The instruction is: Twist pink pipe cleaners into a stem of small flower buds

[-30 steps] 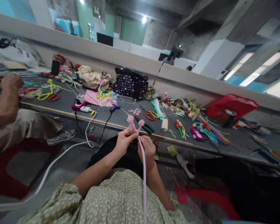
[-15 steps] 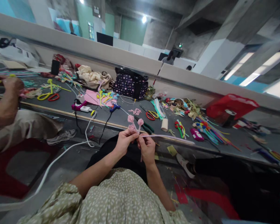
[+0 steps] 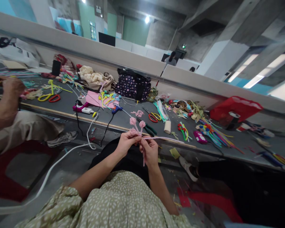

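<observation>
My left hand [image 3: 127, 142] pinches the stems of a small bunch of pink pipe-cleaner flowers [image 3: 142, 124], whose rounded heads stick up above the fingers. Close against it, my right hand [image 3: 149, 149] is closed at the same stems, with a long pale pink pipe cleaner [image 3: 166, 138] running out to the right from between the fingers. The stem ends [image 3: 143, 160] hang below my right hand. My fingertips hide the spot where stems and pipe cleaner meet.
On the grey table [image 3: 130, 122] lie dark-handled pliers [image 3: 150, 129], scissors [image 3: 154, 117], a blue glue gun [image 3: 117, 109], a cardboard tube [image 3: 167, 126] and pipe-cleaner bundles [image 3: 161, 110]. A polka-dot bag [image 3: 133, 85] stands behind. At left, another person's hand [image 3: 13, 88] works with a yellow pipe cleaner.
The free end of the pale pink pipe cleaner reaches less far to the right. The flower heads have shifted slightly left, and more of the stem shows below my right hand.
</observation>
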{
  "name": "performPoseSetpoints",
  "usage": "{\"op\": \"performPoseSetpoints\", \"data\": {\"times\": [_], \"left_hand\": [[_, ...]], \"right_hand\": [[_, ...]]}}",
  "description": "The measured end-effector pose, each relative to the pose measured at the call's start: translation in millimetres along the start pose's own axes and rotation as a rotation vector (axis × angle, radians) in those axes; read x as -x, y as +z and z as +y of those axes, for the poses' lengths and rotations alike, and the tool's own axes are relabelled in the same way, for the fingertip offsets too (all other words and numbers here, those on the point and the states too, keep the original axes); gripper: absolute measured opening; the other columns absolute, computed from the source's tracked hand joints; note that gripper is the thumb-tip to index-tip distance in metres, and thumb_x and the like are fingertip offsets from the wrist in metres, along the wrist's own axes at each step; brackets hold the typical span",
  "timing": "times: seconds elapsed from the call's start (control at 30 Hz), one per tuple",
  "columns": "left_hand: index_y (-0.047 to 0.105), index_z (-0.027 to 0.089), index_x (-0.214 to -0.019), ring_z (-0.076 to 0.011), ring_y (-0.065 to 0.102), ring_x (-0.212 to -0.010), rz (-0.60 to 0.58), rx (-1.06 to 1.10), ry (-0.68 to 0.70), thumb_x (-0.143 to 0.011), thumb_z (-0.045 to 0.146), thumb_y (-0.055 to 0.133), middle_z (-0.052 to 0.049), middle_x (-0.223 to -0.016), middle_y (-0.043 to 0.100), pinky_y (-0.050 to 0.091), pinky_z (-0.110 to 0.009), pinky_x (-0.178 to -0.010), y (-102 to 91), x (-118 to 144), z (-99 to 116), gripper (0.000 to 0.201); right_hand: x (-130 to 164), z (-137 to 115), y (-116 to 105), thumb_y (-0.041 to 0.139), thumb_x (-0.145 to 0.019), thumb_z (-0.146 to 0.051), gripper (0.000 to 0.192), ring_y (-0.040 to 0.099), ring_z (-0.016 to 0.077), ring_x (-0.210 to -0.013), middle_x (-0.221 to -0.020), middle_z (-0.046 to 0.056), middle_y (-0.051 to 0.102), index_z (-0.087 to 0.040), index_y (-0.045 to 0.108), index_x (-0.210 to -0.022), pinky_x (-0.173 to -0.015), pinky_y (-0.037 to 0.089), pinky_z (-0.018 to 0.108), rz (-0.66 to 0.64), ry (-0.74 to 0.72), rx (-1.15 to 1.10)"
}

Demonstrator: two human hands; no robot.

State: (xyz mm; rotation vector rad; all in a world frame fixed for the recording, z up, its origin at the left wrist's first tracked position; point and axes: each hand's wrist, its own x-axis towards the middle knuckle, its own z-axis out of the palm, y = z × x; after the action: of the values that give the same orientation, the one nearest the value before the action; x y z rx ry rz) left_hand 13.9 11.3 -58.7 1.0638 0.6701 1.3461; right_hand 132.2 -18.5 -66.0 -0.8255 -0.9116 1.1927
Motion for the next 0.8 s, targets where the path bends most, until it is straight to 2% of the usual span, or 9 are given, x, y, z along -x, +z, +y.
{"op": "performPoseSetpoints", "data": {"times": [0.13, 0.27, 0.5, 0.63, 0.8], "left_hand": [[0.071, 0.011, -0.070, -0.0088, 0.053, -0.050, 0.027, 0.009, -0.014, -0.061, 0.030, 0.082, -0.001, -0.059, 0.064, 0.044, -0.022, -0.052, -0.2, 0, -2, 0.024], [0.072, 0.011, -0.070, -0.0096, 0.053, -0.050, 0.043, 0.012, -0.016, -0.060, 0.030, 0.082, -0.002, -0.060, 0.065, 0.045, -0.023, -0.052, -0.3, -1, -2, 0.023], [0.074, 0.012, -0.070, -0.0107, 0.055, -0.054, 0.081, 0.012, -0.022, -0.062, 0.028, 0.080, -0.003, -0.062, 0.067, 0.044, -0.022, -0.053, 2.1, -1, 1, 0.019], [0.073, 0.011, -0.068, -0.0100, 0.053, -0.052, 0.096, 0.015, -0.009, -0.063, 0.029, 0.080, -0.003, -0.058, 0.064, 0.042, -0.021, -0.051, 3.4, -1, 1, 0.019], [0.073, 0.011, -0.068, -0.0089, 0.051, -0.050, 0.137, 0.039, -0.021, -0.061, 0.029, 0.080, -0.002, -0.056, 0.062, 0.037, -0.021, -0.048, 5.2, -1, -1, 0.020]], "right_hand": [[2, 2, -1, 0.071, -0.077, -0.034, 0.022, 0.050, 0.0063, -0.045, -0.061, -0.004, 0.060, -0.017, 0.060, -0.086, -0.041, 0.038, 0.017, 0.051, -0.149, 0.229], [2, 2, -4, 0.066, -0.081, -0.033, 0.017, 0.055, 0.0093, -0.053, -0.069, -0.001, 0.063, -0.017, 0.063, -0.085, -0.049, 0.045, 0.021, 0.097, -0.328, 0.461], [3, -9, -5, 0.056, -0.087, -0.022, 0.011, 0.061, 0.0149, -0.071, -0.077, 0.002, 0.065, -0.019, 0.066, -0.083, -0.068, 0.051, 0.028, 0.016, -0.639, 0.804], [4, -14, -6, 0.052, -0.088, -0.015, 0.015, 0.063, 0.0172, -0.081, -0.085, 0.006, 0.066, -0.019, 0.066, -0.092, -0.077, 0.053, 0.031, -0.064, -0.794, 0.958], [2, -7, -7, 0.052, -0.087, -0.011, 0.022, 0.065, 0.0176, -0.082, -0.090, 0.011, 0.066, -0.017, 0.066, -0.102, -0.073, 0.054, 0.028, -0.046, -1.018, 1.085]]}}
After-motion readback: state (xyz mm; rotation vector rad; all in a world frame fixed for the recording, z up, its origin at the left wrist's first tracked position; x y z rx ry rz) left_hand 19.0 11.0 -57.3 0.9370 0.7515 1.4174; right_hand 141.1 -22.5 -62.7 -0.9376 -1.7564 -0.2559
